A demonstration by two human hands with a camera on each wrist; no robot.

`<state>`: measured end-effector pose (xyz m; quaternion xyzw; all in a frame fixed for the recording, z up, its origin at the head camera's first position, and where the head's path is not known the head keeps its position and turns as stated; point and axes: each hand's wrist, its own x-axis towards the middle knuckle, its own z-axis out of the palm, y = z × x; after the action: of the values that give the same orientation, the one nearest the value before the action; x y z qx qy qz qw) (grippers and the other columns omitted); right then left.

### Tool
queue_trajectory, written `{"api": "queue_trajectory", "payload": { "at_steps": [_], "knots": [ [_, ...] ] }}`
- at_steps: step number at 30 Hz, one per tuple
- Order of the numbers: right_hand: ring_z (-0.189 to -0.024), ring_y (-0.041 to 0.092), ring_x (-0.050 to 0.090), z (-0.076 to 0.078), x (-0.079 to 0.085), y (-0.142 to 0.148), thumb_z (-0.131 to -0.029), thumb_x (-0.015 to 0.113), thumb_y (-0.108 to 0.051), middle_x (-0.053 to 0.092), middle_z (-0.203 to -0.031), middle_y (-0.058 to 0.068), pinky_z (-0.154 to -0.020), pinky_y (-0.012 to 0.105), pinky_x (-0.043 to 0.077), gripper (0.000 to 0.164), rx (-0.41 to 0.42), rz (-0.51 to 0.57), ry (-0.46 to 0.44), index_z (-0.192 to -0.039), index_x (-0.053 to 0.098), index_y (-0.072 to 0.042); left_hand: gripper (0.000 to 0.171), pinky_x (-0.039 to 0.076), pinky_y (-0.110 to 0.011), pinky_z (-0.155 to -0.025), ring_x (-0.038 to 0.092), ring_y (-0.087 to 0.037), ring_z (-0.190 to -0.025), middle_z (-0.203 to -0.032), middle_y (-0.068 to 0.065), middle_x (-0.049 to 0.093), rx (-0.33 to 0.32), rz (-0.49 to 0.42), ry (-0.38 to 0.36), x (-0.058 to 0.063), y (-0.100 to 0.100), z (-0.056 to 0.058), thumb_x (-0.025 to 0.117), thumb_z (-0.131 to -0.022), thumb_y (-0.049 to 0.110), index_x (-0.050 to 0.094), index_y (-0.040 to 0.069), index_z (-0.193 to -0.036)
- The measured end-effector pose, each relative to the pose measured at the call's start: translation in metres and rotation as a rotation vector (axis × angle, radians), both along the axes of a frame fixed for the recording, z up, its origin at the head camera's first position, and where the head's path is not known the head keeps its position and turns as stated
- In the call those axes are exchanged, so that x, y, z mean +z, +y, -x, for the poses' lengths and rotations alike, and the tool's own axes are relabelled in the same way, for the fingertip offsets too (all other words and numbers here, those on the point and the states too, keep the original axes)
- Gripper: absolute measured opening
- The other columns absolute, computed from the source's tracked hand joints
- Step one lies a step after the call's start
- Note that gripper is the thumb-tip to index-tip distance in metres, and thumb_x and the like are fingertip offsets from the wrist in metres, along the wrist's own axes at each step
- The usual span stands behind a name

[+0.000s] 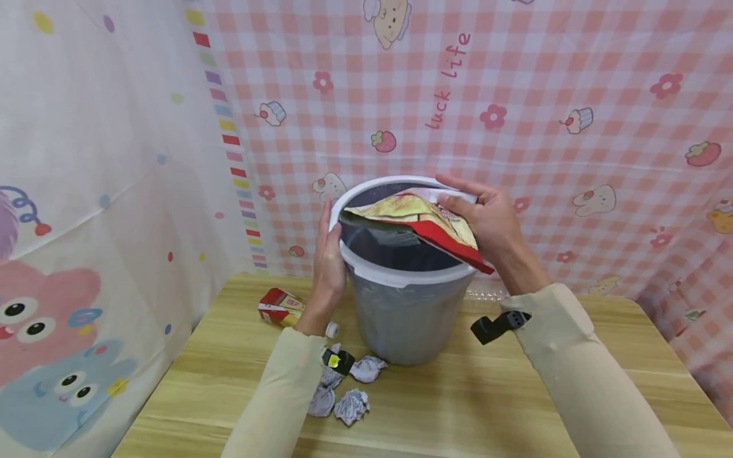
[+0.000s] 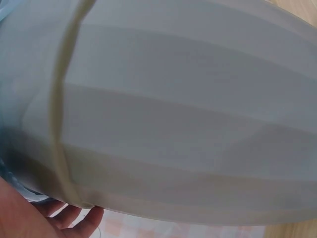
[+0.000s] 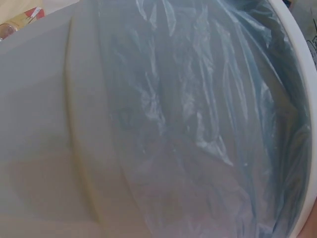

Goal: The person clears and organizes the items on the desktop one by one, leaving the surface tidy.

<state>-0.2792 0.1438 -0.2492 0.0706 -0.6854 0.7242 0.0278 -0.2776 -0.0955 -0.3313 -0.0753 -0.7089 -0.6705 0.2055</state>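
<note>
With right hand (image 1: 494,222), between two and three o'clock on a bin (image 1: 409,318) as the head camera has it, pinching a red, yellow and white packet (image 1: 415,208), with thumb on its upper face and forefinger reaching along the far side of the white rim (image 1: 395,278). From the right wrist camera, only a sliver of that hand, at four o'clock. With left hand (image 1: 329,261), at nine o'clock, gripping the bin, with thumb up by the rim and other fingers along the outside; from the left wrist camera, touching the grey wall (image 2: 173,114) with fingertips at about seven o'clock. As for the packet, laid across the bin's mouth from ten o'clock to four, with red edge jutting past the rim at four. As for the bin, standing upright on a wood-patterned table (image 1: 487,407). Near the rim, from the right wrist camera, shiny, creased bluish film (image 3: 173,109). On the table at eight o'clock from the bin, partly hidden by the left forearm (image 1: 286,388), a red-and-yellow carton (image 1: 280,306). Across that forearm, a white cap (image 1: 332,329); on what, cannot tell. At seven o'clock, nearer than the bin, several crumpled papers (image 1: 352,407), close together. At four o'clock, just behind the bin, a piece of clear ribbed plastic (image 1: 485,295). At twelve, behind everything, a pink-checked cloth (image 1: 515,76); at nine, farther out, a white cloth (image 1: 143,210) with cartoon figures.
</note>
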Motion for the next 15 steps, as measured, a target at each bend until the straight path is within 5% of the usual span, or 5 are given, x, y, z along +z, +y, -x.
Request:
{"api": "queue_trajectory", "payload": {
  "at_steps": [7, 15],
  "knots": [
    [-0.079, 0.018, 0.072, -0.0005, 0.0000, 0.0023, -0.091, 0.072, -0.027, 0.071, -0.110, 0.007, -0.066, 0.028, 0.059, 0.043, 0.055, -0.070, 0.008, -0.132, 0.065, -0.018, 0.055, 0.011, -0.034, -0.122, 0.014, -0.010, -0.150, -0.165, 0.005, 0.016, -0.010, -0.022, 0.005, -0.0018, -0.0004, 0.0012, 0.025, -0.105, 0.028, 0.018, 0.023, -0.159],
    [-0.085, 0.016, 0.071, 0.0001, 0.0035, 0.0001, -0.097, 0.064, -0.028, 0.062, -0.130, 0.013, -0.072, 0.026, 0.058, 0.039, 0.008, -0.150, -0.043, -0.135, 0.062, -0.020, 0.054, 0.011, -0.037, -0.122, 0.014, -0.009, -0.150, -0.165, 0.007, 0.016, -0.018, -0.022, 0.003, -0.0028, 0.0002, -0.0004, 0.025, -0.105, 0.030, 0.018, 0.028, -0.159]
  ]
}}
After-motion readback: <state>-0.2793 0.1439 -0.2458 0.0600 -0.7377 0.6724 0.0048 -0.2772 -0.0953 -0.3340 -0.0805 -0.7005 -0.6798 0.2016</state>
